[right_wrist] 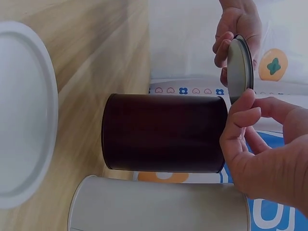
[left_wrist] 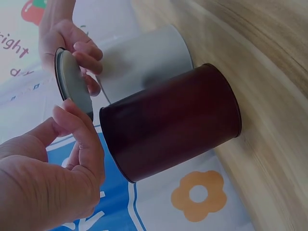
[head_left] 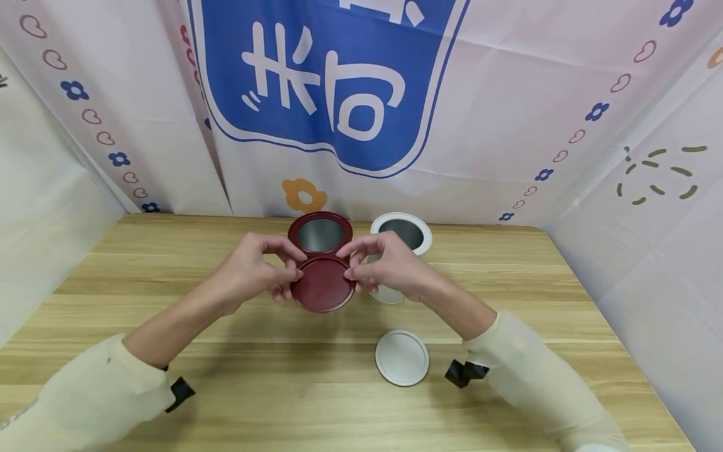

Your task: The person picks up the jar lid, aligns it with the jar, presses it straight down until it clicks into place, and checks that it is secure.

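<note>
Both hands hold a dark red round lid [head_left: 322, 285] by its rim, just in front of and above an open dark red can [head_left: 320, 233]. My left hand [head_left: 296, 266] pinches the lid's left edge and my right hand [head_left: 346, 264] pinches its right edge. In the left wrist view the lid [left_wrist: 72, 83] is edge-on near the can's [left_wrist: 173, 127] mouth, between the left hand [left_wrist: 72, 139] and the right hand [left_wrist: 79, 53]. The right wrist view shows the same lid [right_wrist: 239, 67], can [right_wrist: 163, 132], right hand [right_wrist: 245, 120] and left hand [right_wrist: 231, 33].
An open white can [head_left: 402, 232] stands right of the red one, partly behind my right hand. Its white lid [head_left: 402, 357] lies flat on the wooden table [head_left: 226, 376] nearer to me. Printed cloth walls close in the back and both sides.
</note>
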### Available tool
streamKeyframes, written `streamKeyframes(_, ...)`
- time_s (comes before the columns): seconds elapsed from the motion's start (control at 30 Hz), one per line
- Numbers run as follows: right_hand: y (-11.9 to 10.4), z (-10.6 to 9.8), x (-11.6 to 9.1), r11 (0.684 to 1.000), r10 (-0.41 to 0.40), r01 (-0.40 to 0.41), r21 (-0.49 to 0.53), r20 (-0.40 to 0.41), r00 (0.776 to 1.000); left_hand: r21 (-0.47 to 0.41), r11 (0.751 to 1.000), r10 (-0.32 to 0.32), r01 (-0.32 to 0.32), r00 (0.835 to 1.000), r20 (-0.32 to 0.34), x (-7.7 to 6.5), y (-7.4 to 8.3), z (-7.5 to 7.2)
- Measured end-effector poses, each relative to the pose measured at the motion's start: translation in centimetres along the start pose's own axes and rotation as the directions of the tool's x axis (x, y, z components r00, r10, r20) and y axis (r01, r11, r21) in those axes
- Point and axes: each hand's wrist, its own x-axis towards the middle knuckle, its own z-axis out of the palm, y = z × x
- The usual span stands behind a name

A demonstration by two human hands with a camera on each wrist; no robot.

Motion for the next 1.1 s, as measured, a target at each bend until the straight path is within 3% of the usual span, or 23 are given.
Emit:
streamKeyframes(0.9, -1.7, -0.9, 1.4, 1.000, 0.015, -0.016, -0.026, -0.045, 0.999, 0.039, 0.998, -0.047, 0.048, 0.999, -0.020, 1.9, 1.8, -1.3)
streamKeyframes(1.1, -2.3, -0.9, 1.7, 0.999, 0.019, -0.020, -0.041, -0.042, 0.999, 0.040, 0.999, -0.029, 0.030, 0.999, -0.019, 2.2, 2.0, -1.7)
